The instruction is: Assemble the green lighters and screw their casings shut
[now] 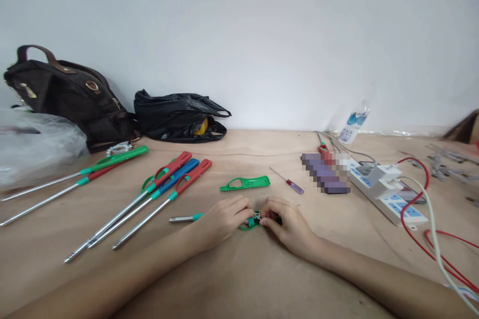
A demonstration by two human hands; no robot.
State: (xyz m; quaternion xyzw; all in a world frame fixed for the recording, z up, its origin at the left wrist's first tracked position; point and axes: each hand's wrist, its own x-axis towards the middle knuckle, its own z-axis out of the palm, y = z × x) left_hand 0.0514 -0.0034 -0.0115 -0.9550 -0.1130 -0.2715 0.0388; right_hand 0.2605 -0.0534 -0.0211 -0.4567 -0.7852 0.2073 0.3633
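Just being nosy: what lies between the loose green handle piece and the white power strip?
In the head view, a small screwdriver with a red-and-purple handle lies there. Beyond it, towards the strip, is a blurred-out purplish block.

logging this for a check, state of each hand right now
left hand: closed on the green part between the hands.
right hand: pinching the same green part.

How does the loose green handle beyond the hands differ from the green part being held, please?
The loose green handle lies untouched on the table; the held green part is pinched between the left hand and right hand. The loose green handle shows whole, loop opening included; the held green part is mostly hidden. Both are green plastic.
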